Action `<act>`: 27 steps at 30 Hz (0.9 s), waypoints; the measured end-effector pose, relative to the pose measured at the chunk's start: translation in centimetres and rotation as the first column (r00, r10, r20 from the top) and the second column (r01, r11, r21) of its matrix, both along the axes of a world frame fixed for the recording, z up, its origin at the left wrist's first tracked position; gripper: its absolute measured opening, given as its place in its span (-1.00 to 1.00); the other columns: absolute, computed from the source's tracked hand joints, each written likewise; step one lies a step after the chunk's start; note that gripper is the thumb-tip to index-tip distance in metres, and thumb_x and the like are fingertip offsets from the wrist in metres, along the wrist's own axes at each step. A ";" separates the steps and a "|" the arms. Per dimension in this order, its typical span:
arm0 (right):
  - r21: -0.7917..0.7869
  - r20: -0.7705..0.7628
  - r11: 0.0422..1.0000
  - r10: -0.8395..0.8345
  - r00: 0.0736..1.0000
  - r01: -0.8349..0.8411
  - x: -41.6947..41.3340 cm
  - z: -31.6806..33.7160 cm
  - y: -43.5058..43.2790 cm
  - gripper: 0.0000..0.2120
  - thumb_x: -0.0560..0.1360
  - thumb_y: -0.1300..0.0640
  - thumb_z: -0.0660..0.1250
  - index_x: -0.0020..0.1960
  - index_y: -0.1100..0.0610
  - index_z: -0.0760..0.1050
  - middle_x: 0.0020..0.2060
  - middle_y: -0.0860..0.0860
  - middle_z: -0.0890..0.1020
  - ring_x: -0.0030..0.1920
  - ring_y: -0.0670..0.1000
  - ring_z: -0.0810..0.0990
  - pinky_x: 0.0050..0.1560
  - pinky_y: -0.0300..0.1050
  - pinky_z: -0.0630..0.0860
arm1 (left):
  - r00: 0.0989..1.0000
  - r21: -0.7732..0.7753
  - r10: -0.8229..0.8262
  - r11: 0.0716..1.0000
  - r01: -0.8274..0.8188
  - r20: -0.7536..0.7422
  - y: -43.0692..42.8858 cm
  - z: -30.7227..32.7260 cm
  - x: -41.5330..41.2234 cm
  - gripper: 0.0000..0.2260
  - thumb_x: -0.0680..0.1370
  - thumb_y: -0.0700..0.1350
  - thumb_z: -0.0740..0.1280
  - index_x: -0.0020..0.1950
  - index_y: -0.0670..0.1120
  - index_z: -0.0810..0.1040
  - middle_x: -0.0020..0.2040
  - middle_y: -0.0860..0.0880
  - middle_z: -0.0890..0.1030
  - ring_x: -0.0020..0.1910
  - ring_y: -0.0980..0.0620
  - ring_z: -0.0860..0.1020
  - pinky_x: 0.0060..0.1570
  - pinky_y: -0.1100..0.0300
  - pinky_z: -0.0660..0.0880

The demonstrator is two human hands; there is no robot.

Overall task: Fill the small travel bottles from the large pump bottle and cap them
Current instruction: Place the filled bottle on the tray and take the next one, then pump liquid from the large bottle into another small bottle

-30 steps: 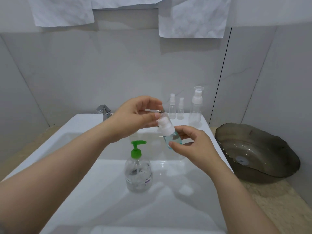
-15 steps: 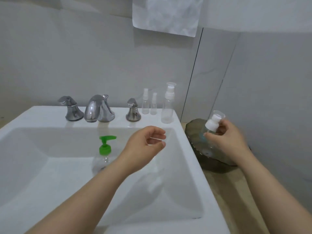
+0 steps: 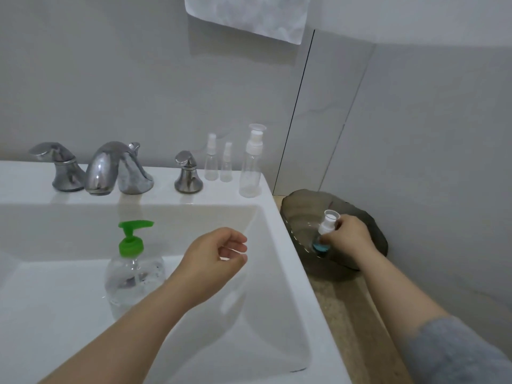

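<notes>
Inside the dark glass bowl (image 3: pixel 302 206) on the counter to the right of the sink, the small travel bottle (image 3: pixel 322 243) stands nearly upright, tipped slightly left, low in the bowl's hollow. Whether its base touches the glass cannot be told. The right hand (image 3: pixel 347 235) pinches it at the neck with fingers and thumb curled round it, coming in from the bowl's right side over the scalloped rim. The bowl sits just beside the white sink (image 3: pixel 273 212), and its far edge lies close to the wall corner, so the open room is toward the front, along the beige counter (image 3: pixel 352 314). The bottle is clear, with blue liquid in its lower part, a white spray top and a clear cap over it. The left hand (image 3: pixel 219 261) hovers over the basin, fingers loosely curled and holding nothing, with free space all round it. To its left, down in the basin, stands the large pump bottle (image 3: pixel 133 275) – clear, with a green pump head turned right. On the sink's back ledge three empty clear bottles stand apart from one another: a slim spray bottle (image 3: pixel 211 160), a smaller spray bottle (image 3: pixel 226 164) and a taller pump-top bottle (image 3: pixel 251 164) near the corner. Left of them are a chrome faucet (image 3: pixel 113 170) and its two handles – and above hangs a white towel (image 3: pixel 249 15).
</notes>
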State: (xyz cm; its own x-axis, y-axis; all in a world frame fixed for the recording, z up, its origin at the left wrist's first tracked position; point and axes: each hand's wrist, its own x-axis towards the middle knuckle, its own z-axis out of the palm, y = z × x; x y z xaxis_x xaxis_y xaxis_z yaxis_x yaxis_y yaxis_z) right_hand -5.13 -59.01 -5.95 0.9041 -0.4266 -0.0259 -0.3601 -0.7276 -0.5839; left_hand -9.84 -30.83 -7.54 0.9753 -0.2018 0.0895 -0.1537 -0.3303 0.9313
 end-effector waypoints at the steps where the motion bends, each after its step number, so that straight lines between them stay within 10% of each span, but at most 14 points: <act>1: 0.006 -0.009 1.000 -0.010 1.000 0.010 0.2 0.0 -0.1 -0.70 0.32 0.22 0.53 -0.01 0.20 0.52 -0.05 0.13 0.61 -0.01 0.14 0.57 -0.09 -0.07 0.43 | 1.000 -0.003 -0.003 1.000 0.003 0.003 0.0 0.0 0.0 -0.83 0.52 -0.26 0.42 0.03 -0.01 0.62 -0.04 0.03 0.68 -0.16 0.20 0.61 -0.19 0.46 0.48; 11: 0.075 -0.010 0.996 -0.050 0.999 0.050 0.2 -0.1 -1.0 -0.61 0.31 0.19 0.56 0.05 0.21 0.47 0.02 0.14 0.59 0.00 0.13 0.54 -0.05 -0.07 0.44 | 0.999 -0.034 0.043 0.998 -0.043 -0.003 0.7 0.3 0.6 -0.81 0.52 -0.27 0.41 0.01 0.01 0.62 -0.05 0.04 0.69 -0.17 0.18 0.61 -0.25 0.48 0.46; 16: -0.018 0.246 0.997 -0.074 0.967 0.080 -0.9 1.6 0.7 -0.51 0.40 0.14 0.44 0.28 0.19 0.40 0.19 0.15 0.55 0.12 0.15 0.53 0.08 0.00 0.49 | 0.996 -0.054 0.084 0.995 -0.085 -0.010 1.1 0.5 0.9 -0.81 0.52 -0.27 0.42 0.00 0.03 0.61 -0.06 0.05 0.70 -0.12 0.15 0.63 -0.23 0.49 0.45; 27: 0.118 0.409 0.947 0.228 0.883 -0.299 0.2 4.5 10.8 -0.59 0.50 0.04 0.37 0.30 0.13 0.46 0.19 -0.03 0.56 0.20 -0.02 0.52 0.18 -0.16 0.43 | 0.971 -0.162 0.228 0.963 -0.214 0.073 1.8 2.0 0.4 -0.80 0.52 -0.32 0.40 0.02 -0.03 0.60 -0.05 0.03 0.67 -0.21 0.30 0.58 -0.20 0.51 0.45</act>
